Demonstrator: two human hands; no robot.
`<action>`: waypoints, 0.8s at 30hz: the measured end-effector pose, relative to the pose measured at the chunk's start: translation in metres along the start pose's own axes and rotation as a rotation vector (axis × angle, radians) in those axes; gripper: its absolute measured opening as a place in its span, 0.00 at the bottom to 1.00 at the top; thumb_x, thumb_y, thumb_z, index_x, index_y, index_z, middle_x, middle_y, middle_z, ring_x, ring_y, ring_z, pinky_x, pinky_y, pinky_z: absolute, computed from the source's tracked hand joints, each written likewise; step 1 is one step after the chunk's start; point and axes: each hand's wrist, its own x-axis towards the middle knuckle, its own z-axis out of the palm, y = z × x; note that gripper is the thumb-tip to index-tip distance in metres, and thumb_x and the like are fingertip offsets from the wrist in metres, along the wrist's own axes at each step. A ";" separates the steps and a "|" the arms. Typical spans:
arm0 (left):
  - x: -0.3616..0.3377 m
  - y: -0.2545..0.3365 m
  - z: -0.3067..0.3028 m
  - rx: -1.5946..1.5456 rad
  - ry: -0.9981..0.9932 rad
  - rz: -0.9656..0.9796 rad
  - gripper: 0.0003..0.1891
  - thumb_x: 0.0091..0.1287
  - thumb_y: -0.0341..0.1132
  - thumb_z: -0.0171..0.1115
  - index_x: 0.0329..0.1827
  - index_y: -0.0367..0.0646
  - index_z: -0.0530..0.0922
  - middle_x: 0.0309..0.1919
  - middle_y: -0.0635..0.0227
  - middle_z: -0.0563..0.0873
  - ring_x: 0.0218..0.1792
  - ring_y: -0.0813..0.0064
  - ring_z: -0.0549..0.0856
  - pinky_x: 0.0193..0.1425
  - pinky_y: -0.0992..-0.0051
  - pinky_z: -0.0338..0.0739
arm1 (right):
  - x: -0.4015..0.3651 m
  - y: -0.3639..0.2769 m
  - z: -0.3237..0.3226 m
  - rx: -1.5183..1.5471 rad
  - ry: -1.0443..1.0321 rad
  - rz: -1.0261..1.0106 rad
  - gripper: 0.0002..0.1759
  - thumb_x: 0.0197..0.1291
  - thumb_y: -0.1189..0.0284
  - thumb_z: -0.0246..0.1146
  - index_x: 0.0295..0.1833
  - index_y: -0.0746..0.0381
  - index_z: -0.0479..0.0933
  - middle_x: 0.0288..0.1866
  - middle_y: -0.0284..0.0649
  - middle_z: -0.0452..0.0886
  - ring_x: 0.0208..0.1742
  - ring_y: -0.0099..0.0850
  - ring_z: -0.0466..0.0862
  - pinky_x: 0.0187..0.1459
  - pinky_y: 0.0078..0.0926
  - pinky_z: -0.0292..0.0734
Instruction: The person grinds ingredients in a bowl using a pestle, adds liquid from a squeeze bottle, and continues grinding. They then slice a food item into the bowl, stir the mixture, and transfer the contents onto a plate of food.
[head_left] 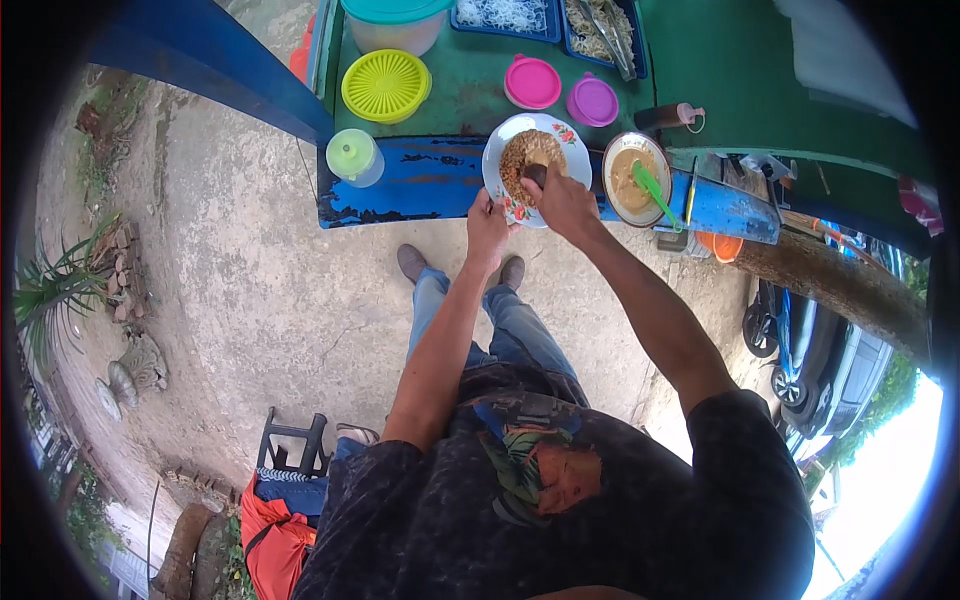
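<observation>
A white plate (491, 165) with red flowers on its rim rests on the blue front ledge. My left hand (487, 228) is closed on its near edge. Coarse brown ground peanut-like food (517, 160) covers its middle, with a paler wet patch on the right. My right hand (566, 205) is closed around a dark brown, pestle-like tool (537, 174), pressed into the food; the fingers hide most of it. Right of the plate stands a bowl (612, 197) of tan sauce with a green spoon (650, 187) in it.
Behind the plate are a pink-lidded tub (532, 82), a purple-lidded tub (593, 101) and a yellow-green lidded container (386, 86). Blue trays (562, 30) hold noodle-like food and tongs (612, 38). A green-topped jar (354, 157) stands at the ledge's left corner.
</observation>
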 end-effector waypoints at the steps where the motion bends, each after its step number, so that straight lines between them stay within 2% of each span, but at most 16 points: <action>1: 0.010 0.004 0.000 -0.006 -0.003 0.015 0.12 0.84 0.31 0.50 0.65 0.43 0.75 0.57 0.67 0.86 0.59 0.72 0.87 0.60 0.55 0.89 | 0.000 -0.001 -0.002 -0.018 -0.055 0.004 0.37 0.77 0.42 0.55 0.63 0.69 0.69 0.48 0.61 0.88 0.52 0.59 0.90 0.53 0.56 0.86; 2: 0.011 0.003 -0.002 0.004 -0.011 0.017 0.13 0.85 0.31 0.50 0.66 0.44 0.75 0.58 0.66 0.86 0.59 0.71 0.87 0.61 0.54 0.89 | 0.005 -0.002 -0.004 0.042 -0.017 0.029 0.38 0.76 0.41 0.55 0.65 0.70 0.69 0.50 0.63 0.88 0.54 0.60 0.89 0.56 0.58 0.84; 5: 0.000 -0.002 -0.009 0.008 -0.079 -0.034 0.15 0.85 0.30 0.50 0.69 0.44 0.74 0.60 0.66 0.85 0.61 0.70 0.86 0.64 0.52 0.87 | 0.001 0.002 0.004 0.071 -0.018 0.035 0.39 0.77 0.41 0.54 0.65 0.69 0.69 0.51 0.64 0.88 0.55 0.60 0.89 0.56 0.58 0.84; 6: -0.002 0.001 -0.008 -0.010 -0.052 -0.038 0.15 0.85 0.30 0.50 0.70 0.43 0.74 0.60 0.66 0.86 0.60 0.70 0.87 0.65 0.52 0.87 | -0.009 0.002 0.005 0.051 -0.090 0.053 0.38 0.77 0.41 0.55 0.66 0.70 0.68 0.51 0.64 0.87 0.56 0.60 0.89 0.57 0.58 0.84; 7: 0.001 0.005 -0.006 -0.033 -0.022 -0.043 0.15 0.84 0.30 0.51 0.70 0.43 0.75 0.59 0.66 0.86 0.59 0.70 0.88 0.66 0.52 0.87 | -0.008 0.002 0.003 0.046 -0.059 0.046 0.38 0.77 0.43 0.55 0.66 0.70 0.68 0.52 0.65 0.87 0.56 0.60 0.88 0.57 0.58 0.83; 8: 0.000 0.005 -0.005 -0.041 -0.019 -0.028 0.12 0.84 0.30 0.52 0.65 0.42 0.76 0.58 0.67 0.87 0.58 0.69 0.88 0.65 0.52 0.88 | 0.004 0.001 0.000 0.072 -0.016 0.059 0.38 0.77 0.43 0.55 0.67 0.71 0.68 0.53 0.64 0.87 0.56 0.60 0.89 0.57 0.58 0.83; 9: -0.003 -0.001 -0.006 -0.038 -0.027 -0.045 0.12 0.84 0.30 0.52 0.65 0.42 0.76 0.58 0.67 0.87 0.58 0.69 0.88 0.65 0.52 0.88 | 0.013 0.002 -0.002 0.097 0.013 0.085 0.39 0.77 0.43 0.56 0.69 0.71 0.68 0.54 0.64 0.87 0.57 0.60 0.89 0.58 0.58 0.83; 11: 0.004 0.000 -0.012 0.016 -0.087 -0.018 0.09 0.84 0.29 0.51 0.60 0.42 0.78 0.57 0.69 0.87 0.58 0.69 0.89 0.64 0.53 0.88 | 0.028 0.006 -0.022 0.078 0.000 0.087 0.41 0.76 0.42 0.56 0.72 0.71 0.67 0.56 0.64 0.86 0.58 0.59 0.88 0.59 0.57 0.83; 13: 0.003 0.005 -0.011 -0.023 -0.071 -0.014 0.07 0.84 0.29 0.51 0.57 0.42 0.77 0.56 0.69 0.87 0.58 0.69 0.89 0.63 0.54 0.89 | 0.046 0.014 -0.037 0.353 -0.449 0.223 0.43 0.76 0.42 0.56 0.74 0.71 0.66 0.57 0.64 0.86 0.59 0.60 0.88 0.60 0.56 0.82; 14: 0.002 0.004 -0.011 -0.027 -0.073 -0.018 0.08 0.84 0.30 0.52 0.59 0.42 0.78 0.56 0.69 0.87 0.58 0.70 0.89 0.62 0.54 0.89 | 0.040 0.011 -0.012 0.218 -0.108 0.188 0.43 0.76 0.42 0.56 0.74 0.72 0.66 0.57 0.64 0.86 0.59 0.59 0.88 0.60 0.56 0.82; 17: -0.002 0.002 -0.010 -0.030 -0.055 -0.024 0.10 0.84 0.31 0.53 0.62 0.43 0.78 0.56 0.68 0.87 0.58 0.70 0.89 0.62 0.55 0.90 | 0.000 -0.004 0.001 0.059 -0.049 0.070 0.43 0.76 0.41 0.56 0.72 0.72 0.67 0.56 0.63 0.87 0.59 0.58 0.88 0.60 0.56 0.82; 19: 0.004 0.005 -0.010 -0.031 -0.036 -0.029 0.12 0.84 0.31 0.53 0.65 0.43 0.78 0.57 0.68 0.87 0.58 0.70 0.89 0.62 0.56 0.90 | 0.006 -0.007 -0.007 0.067 -0.023 0.075 0.41 0.76 0.41 0.56 0.68 0.71 0.69 0.55 0.63 0.87 0.59 0.58 0.88 0.59 0.57 0.83; 21: 0.003 0.003 -0.015 0.007 -0.112 -0.015 0.14 0.84 0.29 0.52 0.67 0.43 0.77 0.58 0.67 0.86 0.59 0.71 0.87 0.63 0.53 0.88 | 0.013 -0.005 -0.008 0.102 0.027 0.062 0.37 0.76 0.42 0.56 0.64 0.70 0.70 0.53 0.63 0.87 0.57 0.60 0.88 0.57 0.56 0.84; 24: 0.002 0.005 -0.008 -0.028 -0.047 -0.024 0.13 0.84 0.30 0.53 0.66 0.42 0.78 0.56 0.67 0.86 0.57 0.70 0.88 0.63 0.52 0.88 | 0.011 -0.006 -0.005 0.090 0.061 0.003 0.37 0.76 0.43 0.56 0.62 0.70 0.70 0.51 0.63 0.88 0.56 0.59 0.89 0.55 0.56 0.85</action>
